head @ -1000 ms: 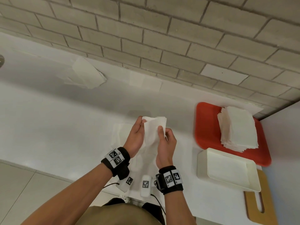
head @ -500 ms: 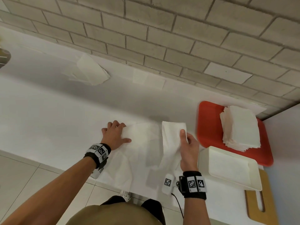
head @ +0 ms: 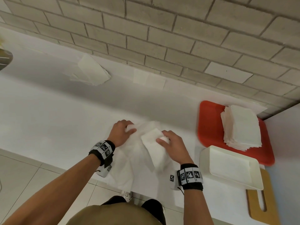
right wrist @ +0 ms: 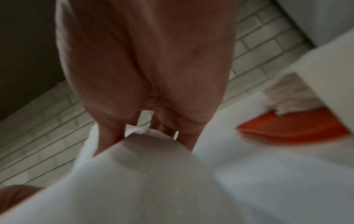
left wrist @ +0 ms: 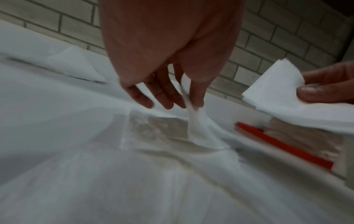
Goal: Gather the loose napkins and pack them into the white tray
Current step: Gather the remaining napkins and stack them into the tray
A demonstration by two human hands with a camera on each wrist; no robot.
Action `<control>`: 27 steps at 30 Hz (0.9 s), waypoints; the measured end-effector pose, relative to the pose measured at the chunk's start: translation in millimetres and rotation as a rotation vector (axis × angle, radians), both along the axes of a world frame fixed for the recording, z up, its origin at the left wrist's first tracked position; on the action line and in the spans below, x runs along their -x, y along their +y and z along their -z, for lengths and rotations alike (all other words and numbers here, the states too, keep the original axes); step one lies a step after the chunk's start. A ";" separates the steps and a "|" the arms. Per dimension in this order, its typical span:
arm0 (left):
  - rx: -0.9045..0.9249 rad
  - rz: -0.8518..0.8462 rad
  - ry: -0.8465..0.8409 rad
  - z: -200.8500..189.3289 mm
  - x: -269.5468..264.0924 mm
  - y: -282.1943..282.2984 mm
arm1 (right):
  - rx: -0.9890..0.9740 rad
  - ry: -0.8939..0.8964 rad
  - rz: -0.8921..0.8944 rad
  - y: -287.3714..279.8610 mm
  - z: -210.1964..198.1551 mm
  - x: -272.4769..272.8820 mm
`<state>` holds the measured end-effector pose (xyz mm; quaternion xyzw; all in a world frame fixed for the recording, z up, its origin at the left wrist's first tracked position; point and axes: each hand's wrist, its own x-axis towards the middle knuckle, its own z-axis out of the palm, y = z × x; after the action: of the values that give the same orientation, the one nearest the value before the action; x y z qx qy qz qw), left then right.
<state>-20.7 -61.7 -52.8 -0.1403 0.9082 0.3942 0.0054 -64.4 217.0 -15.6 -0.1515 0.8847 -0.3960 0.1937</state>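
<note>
Near the counter's front edge lies an unfolded white napkin [head: 129,161]. My left hand [head: 129,129] pinches its far corner; in the left wrist view the thumb and a finger lift a twisted bit of the napkin [left wrist: 193,130] off the counter. My right hand [head: 164,139] grips a folded napkin [head: 154,148] slanted over the flat one, also visible as a folded napkin [left wrist: 273,86] and a blurred folded napkin [right wrist: 153,174]. The white tray [head: 233,181] stands to the right of my right hand. At the back left lies a loose napkin pile [head: 92,72], with a flat napkin [head: 149,78] to its right.
A red tray [head: 209,125] behind the white tray carries a tall stack of napkins [head: 241,125]. A wooden board [head: 258,207] lies under the white tray's near end. A brick wall [head: 162,38] bounds the back of the counter. A dark object [head: 4,60] shows at the left edge.
My left hand slid along the flat napkin and now pinches its far corner. My right hand swung left with the folded napkin, which now lies slanted over the flat one.
</note>
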 end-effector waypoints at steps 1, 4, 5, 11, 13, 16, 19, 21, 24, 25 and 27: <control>-0.101 0.006 0.049 -7.1 -1.0 0.4 | 0.022 0.028 -0.077 -6.7 -13.1 1.3; -0.242 0.135 0.110 -36.0 0.4 3.8 | 0.017 0.197 -0.254 -29.6 -41.8 8.5; -0.263 0.175 0.119 -46.8 1.5 5.9 | -0.016 0.254 -0.297 -36.5 -46.7 12.5; -0.331 0.139 0.260 -99.3 9.2 9.6 | 0.190 0.213 -0.202 -54.1 -69.3 23.7; -0.407 0.112 0.280 -117.9 5.9 16.4 | 0.272 0.187 -0.133 -52.8 -73.3 19.0; -0.467 0.109 0.339 -143.4 -3.3 29.6 | 0.378 0.119 -0.037 -51.0 -75.3 12.0; -0.521 0.118 0.320 -162.0 -8.9 39.1 | 0.504 0.024 0.069 -44.7 -79.2 7.3; -0.608 0.180 0.267 -169.8 -10.5 42.0 | 0.642 -0.065 0.124 -35.6 -84.1 2.3; -0.706 0.312 0.188 -180.3 -11.8 41.2 | 0.832 -0.164 0.220 -14.6 -90.2 -4.5; -0.724 0.350 0.166 -182.2 -11.3 41.6 | 0.885 -0.205 0.248 -6.5 -91.6 -6.4; -0.768 0.391 0.146 -184.6 -10.3 46.5 | 0.991 -0.300 0.293 8.5 -93.5 -10.2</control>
<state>-10.4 -15.2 131.8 0.0749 0.7030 0.7040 0.0675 -54.2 225.5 77.9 -0.0415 0.5663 -0.8062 0.1661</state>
